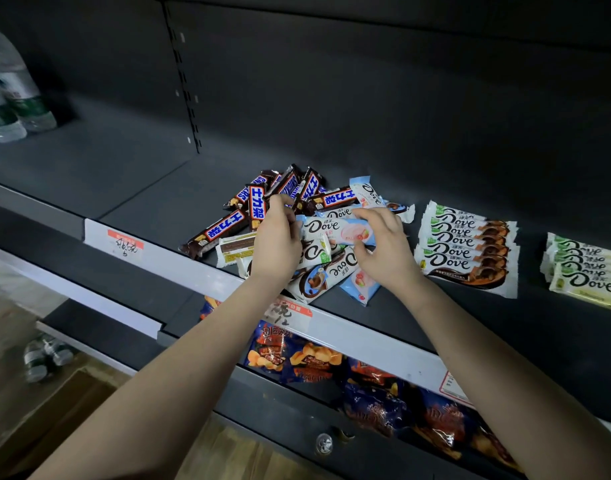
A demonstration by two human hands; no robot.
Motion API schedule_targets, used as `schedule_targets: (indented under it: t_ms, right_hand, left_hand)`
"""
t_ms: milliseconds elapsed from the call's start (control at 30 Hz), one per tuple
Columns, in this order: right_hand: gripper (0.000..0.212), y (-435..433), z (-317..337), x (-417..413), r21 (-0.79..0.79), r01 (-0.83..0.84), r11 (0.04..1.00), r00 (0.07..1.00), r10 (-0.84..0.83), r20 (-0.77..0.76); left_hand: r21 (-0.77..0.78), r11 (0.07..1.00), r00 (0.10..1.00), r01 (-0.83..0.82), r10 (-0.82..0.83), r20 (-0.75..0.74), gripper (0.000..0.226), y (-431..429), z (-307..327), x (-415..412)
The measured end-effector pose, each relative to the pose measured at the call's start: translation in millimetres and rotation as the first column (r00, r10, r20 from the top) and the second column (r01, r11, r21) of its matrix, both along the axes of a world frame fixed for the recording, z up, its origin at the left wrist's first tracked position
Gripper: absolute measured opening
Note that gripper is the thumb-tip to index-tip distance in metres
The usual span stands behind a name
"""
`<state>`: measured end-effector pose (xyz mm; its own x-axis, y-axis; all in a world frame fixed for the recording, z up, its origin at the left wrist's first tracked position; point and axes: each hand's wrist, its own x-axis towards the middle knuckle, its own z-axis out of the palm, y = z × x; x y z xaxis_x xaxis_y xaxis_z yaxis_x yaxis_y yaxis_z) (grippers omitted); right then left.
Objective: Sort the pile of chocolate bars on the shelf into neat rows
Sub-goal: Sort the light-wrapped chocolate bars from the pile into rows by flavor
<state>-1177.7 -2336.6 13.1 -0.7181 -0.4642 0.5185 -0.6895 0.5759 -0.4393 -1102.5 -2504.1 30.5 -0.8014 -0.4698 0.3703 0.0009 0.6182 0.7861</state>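
Note:
A jumbled pile of chocolate bars (283, 202) lies on the dark shelf (151, 202): brown Snickers bars at the back and left, white and pale-blue Dove bars toward the front. Both hands hold one pale-blue and pink Dove bar (335, 231) just above the pile. My left hand (276, 237) pinches its left end, and my right hand (383, 244) grips its right end. To the right lies a neat overlapping row of white-and-brown Dove bars (470, 251). Further right sits a row of pale-green Dove bars (588, 268).
The shelf's white price rail (179, 261) carries red-and-white labels along the front edge. Water bottles (13, 98) stand at the far left of the shelf. Blue snack bags (366, 382) fill the shelf below. A slotted upright (186, 88) runs up the back panel.

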Motion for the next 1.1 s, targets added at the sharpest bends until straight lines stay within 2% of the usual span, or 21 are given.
schedule_targets:
  t_ms: [167, 233, 433, 567, 667, 767, 900, 1100]
  right_hand:
    - [0.039, 2.1, -1.8, -2.6, -0.043, -0.023, 0.999, 1.000, 0.023, 0.008]
    - [0.040, 2.7, -3.1, -3.4, -0.059, -0.028, 0.998, 1.000, 0.028, -0.005]
    - [0.040, 1.8, 2.8, -2.5, -0.050, -0.016, 0.999, 0.999, 0.014, -0.049]
    - [0.038, 6.0, 16.7, -5.6, -0.046, 0.021, 0.999, 0.997, -0.024, -0.080]
    - [0.038, 17.5, 31.6, -10.6, -0.125, 0.086, 0.988, 0.994, -0.093, -0.051]
    - [0.036, 39.2, 46.9, -13.4, -0.184, 0.144, 0.972, 0.986, -0.157, -0.056]
    - [0.036, 85.4, 53.5, -18.0, -0.118, 0.219, 0.969, 0.971, -0.228, -0.070]
    - [0.040, 178.0, 49.2, -16.8, 0.013, 0.325, 0.946, 0.944, -0.323, -0.066]
  left_hand:
    - [-0.080, 0.997, 1.000, -0.015, 0.015, 0.008, 0.013, -0.2, 0.7, 0.1]
    - [-0.090, 0.996, 1.000, -0.026, 0.026, 0.000, 0.015, -0.8, 0.0, -0.7]
    - [-0.026, 0.998, 0.996, -0.063, 0.061, -0.060, 0.017, -1.8, 1.0, 0.1]
    - [-0.100, 0.995, 0.994, 0.000, -0.011, -0.109, 0.014, -0.5, 13.3, -6.4]
    - [-0.146, 0.989, 0.988, 0.017, -0.039, -0.148, 0.014, 9.9, 37.2, -24.7]
    - [-0.104, 0.994, 0.982, 0.019, -0.038, -0.183, 0.011, 31.1, 54.6, -42.2]
    - [0.003, 0.997, 0.983, 0.074, -0.073, -0.170, 0.018, 70.0, 59.3, -55.7]
    - [-0.037, 0.981, 0.977, 0.188, -0.191, -0.090, 0.026, 151.0, 50.1, -83.3]
